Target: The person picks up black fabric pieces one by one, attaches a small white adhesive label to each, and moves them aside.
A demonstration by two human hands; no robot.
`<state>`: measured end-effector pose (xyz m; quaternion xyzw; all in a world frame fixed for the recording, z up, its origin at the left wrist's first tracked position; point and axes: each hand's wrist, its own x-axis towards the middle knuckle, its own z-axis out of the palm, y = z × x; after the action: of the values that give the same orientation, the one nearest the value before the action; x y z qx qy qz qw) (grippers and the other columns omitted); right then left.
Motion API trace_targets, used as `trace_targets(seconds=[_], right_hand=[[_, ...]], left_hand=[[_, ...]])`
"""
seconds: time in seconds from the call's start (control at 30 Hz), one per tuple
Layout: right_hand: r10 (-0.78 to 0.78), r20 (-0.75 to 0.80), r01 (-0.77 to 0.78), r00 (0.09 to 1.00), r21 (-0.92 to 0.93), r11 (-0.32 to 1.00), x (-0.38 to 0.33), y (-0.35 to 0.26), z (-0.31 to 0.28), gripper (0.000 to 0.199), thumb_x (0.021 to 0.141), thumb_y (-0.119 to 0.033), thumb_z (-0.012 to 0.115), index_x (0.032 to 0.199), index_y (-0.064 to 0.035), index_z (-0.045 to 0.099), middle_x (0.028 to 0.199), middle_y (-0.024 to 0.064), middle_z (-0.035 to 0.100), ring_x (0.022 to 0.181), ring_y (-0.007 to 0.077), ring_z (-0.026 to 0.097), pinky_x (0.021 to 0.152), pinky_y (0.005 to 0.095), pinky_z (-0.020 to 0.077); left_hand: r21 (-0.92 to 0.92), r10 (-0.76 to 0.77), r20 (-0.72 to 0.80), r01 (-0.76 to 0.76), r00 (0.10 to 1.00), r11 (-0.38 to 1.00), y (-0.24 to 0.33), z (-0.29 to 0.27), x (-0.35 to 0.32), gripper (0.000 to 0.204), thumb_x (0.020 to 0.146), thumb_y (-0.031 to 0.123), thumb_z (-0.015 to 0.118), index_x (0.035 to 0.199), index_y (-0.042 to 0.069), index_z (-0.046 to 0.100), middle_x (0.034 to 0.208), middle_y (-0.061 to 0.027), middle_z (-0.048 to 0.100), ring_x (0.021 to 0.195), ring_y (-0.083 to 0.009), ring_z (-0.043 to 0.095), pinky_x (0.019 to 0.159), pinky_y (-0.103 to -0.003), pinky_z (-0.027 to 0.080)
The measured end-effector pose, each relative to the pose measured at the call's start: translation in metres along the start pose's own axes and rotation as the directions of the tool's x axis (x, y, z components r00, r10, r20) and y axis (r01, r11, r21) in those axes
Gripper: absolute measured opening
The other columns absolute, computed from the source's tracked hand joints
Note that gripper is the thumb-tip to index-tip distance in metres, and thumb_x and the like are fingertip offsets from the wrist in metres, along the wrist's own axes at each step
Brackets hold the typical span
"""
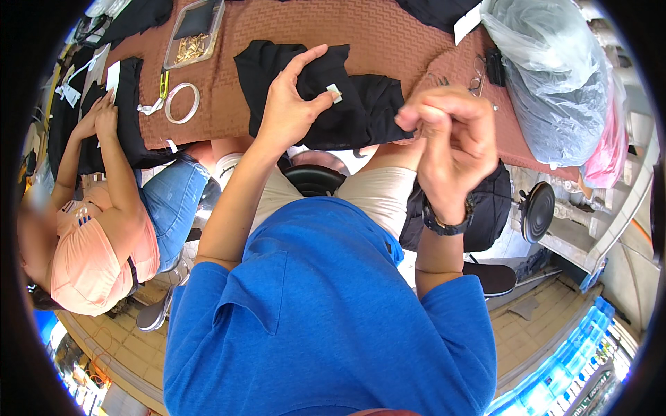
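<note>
A black garment (347, 104) lies on the brown patterned table (388, 35) in front of me. My left hand (288, 107) pinches a small white tag (334, 93) between thumb and finger, right over the garment. My right hand (451, 145), with a dark watch on its wrist, is raised beside the garment's right edge, fingers curled together as if pinching something too small to see.
Another person in a peach top sits at my left, their hands (100, 114) on black cloth (128, 104). Further back are a clear box of small gold pieces (191, 41), a white ring (182, 102), eyeglasses (479, 80) and stuffed plastic bags (555, 76).
</note>
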<state>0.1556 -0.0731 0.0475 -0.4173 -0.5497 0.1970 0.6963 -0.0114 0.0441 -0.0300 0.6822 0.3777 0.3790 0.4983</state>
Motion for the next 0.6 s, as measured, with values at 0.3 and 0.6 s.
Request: trace_targets(seconds=[0.3,0.6], right_hand=[[0.203,0.053,-0.183,0.978,-0.257,0.949,-0.004,0.023,-0.011,0.008,0.092,0.006,0.068,0.098,0.0032,0.072,0.092,0.0072,0.069,0.079,0.0112,0.068,0.069,0.0231,0.0551],[0.157,0.121,-0.102,0.980,-0.369,0.924,-0.003,0.021,-0.006,0.015,0.087,0.009,0.070,0.099,0.0007,0.074,0.090,0.0081,0.065,0.078,0.0157,0.066,0.068,0.0266,0.0522]], left_hand=[[-0.107,0.015,0.019,-0.012,1.000,0.994,-0.005,-0.001,0.002,0.068,0.078,-0.003,0.080,0.142,0.003,0.057,0.127,-0.0087,0.066,0.114,-0.0143,0.062,0.102,-0.028,0.048],[-0.311,-0.052,0.105,0.083,0.993,0.947,0.003,-0.007,0.001,0.068,0.081,-0.003,0.079,0.144,0.004,0.055,0.127,-0.0067,0.065,0.115,-0.0118,0.061,0.103,-0.028,0.048]])
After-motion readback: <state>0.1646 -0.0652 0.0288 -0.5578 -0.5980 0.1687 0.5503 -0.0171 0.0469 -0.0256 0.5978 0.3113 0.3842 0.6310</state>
